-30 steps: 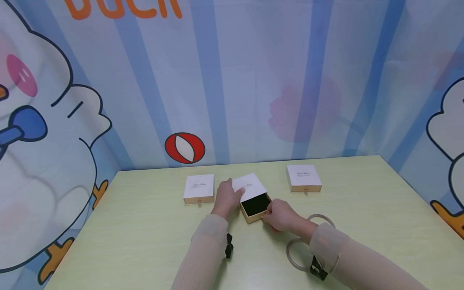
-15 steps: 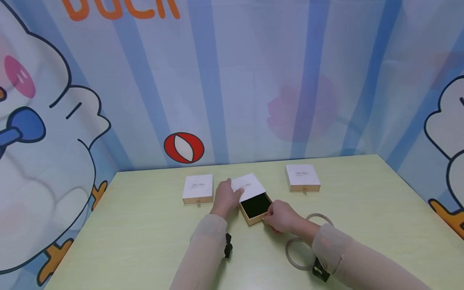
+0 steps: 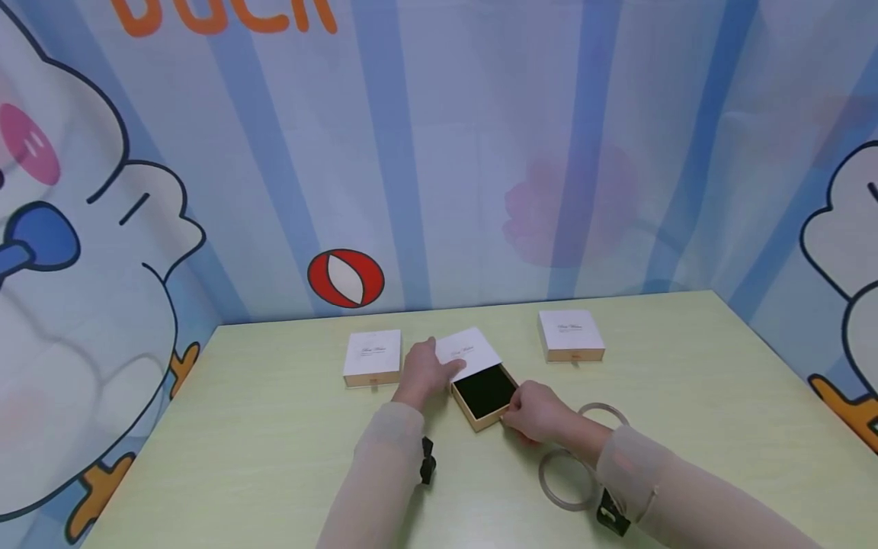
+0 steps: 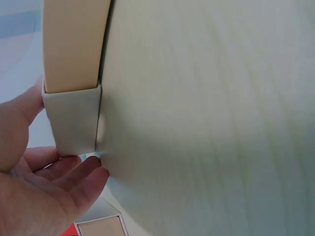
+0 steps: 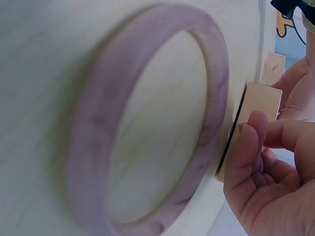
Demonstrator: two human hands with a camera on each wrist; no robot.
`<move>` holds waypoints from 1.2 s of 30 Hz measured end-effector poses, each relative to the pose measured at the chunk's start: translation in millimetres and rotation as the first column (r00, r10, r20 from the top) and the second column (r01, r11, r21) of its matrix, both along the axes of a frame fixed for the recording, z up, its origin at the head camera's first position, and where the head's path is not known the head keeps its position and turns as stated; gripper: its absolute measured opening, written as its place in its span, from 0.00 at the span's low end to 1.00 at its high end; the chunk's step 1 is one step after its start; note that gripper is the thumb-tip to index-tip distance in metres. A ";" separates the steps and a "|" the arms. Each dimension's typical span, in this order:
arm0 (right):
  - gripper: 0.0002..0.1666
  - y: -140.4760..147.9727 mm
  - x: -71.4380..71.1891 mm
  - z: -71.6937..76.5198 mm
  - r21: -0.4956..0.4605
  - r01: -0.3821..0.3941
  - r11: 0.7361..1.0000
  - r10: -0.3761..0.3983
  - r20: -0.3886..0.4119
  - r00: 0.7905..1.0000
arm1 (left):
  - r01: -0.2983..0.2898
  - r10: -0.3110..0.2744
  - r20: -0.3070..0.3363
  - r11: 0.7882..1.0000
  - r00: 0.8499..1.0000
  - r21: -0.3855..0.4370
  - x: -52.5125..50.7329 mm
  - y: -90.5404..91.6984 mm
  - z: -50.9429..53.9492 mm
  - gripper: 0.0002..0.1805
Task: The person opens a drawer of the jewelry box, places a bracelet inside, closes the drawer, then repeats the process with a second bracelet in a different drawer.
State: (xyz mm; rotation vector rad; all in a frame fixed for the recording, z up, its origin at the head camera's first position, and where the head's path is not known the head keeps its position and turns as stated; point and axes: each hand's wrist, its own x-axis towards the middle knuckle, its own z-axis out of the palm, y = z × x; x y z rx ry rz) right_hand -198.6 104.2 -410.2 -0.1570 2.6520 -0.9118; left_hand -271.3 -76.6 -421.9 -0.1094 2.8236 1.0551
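Near the middle of the table (image 3: 261, 427), between its two closed neighbours, I have the box that is being worked on: a white sleeve (image 3: 469, 352) with a tan drawer (image 3: 488, 393) standing partly out of it. It lies flat and turned at a slant, its front towards the wearer. From my end I see the left hand (image 3: 424, 374) gripping the sleeve, thumb over the top face and fingers curled about the far end, as the left wrist view confirms. The right hand (image 3: 539, 412) pinches at the drawer's front, thumb and forefinger brought together; whether a pull tab or the edge itself sits between those tips is hidden from me.

As for progress, I judge the drawer to be well drawn but not free: its dark interior shows over a good part of its length, while the back remains under the sleeve. I can make out nothing lying in the part that shows. The left box (image 3: 373, 357) and the right box (image 3: 571, 332) both stand closed, drawers fully in, neither touched by a hand.

Two bangles lie on the table outside any box. I count the near bangle (image 3: 541, 479) beside the right cuff, and the far bangle (image 3: 607, 407) partly hidden behind the right wrist. Neither is held, so any handling of them is, in my reading, not yet done.
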 end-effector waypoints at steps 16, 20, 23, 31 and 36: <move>0.17 0.5 5.2 1.4 -0.040 0.000 0.999 0.000 0.002 1.000 | -0.006 0.006 0.002 1.000 1.000 0.003 -0.3 -0.7 2.8 0.43; 0.19 0.8 7.0 1.9 -0.044 -0.005 0.999 0.005 0.004 1.000 | -0.012 0.012 0.011 1.000 1.000 0.010 -1.1 -0.3 1.4 0.43; 0.21 0.7 8.6 2.1 -0.048 -0.012 0.999 0.012 -0.004 1.000 | -0.015 0.014 0.015 1.000 1.000 0.013 -1.8 0.3 0.5 0.43; 0.20 0.3 10.1 1.6 -0.056 -0.004 0.998 0.004 -0.001 1.000 | -0.018 0.017 0.011 1.000 1.000 0.009 -2.8 0.6 -0.3 0.43; 0.18 2.5 8.3 -0.6 -0.052 0.005 0.999 -0.005 -0.002 1.000 | -0.010 0.010 0.012 1.000 1.000 -0.009 -1.8 0.4 0.2 0.43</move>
